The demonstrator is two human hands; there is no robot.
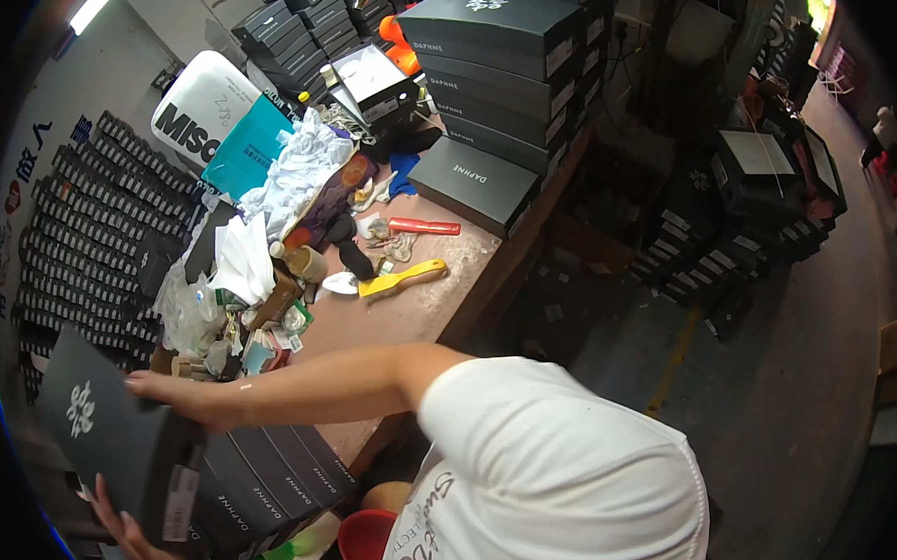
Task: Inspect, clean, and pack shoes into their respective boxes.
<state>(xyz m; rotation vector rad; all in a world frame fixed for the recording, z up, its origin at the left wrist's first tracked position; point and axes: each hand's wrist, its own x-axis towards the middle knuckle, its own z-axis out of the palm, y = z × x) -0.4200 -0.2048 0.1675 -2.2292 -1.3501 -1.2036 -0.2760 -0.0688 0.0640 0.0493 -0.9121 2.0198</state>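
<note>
A dark grey shoe box [111,435] with a white emblem on its lid is tilted at the far left, between my two hands. My right arm stretches across to it, and my right hand [168,392] grips its upper edge, the fingers partly hidden behind the box. Low at the left, my left hand [129,528] supports the box's lower side with its fingers against it. Under and beside this box lie several matching shoe boxes [270,472] in a row.
A cluttered workbench [366,326] holds a yellow-handled brush [404,278], a red tool [424,226], white cloths [303,164] and a clear plastic bag [189,314]. Stacked shoe boxes [497,82] stand at its back right. A red bucket [365,542] is near my body. More boxes [695,251] stand on the floor.
</note>
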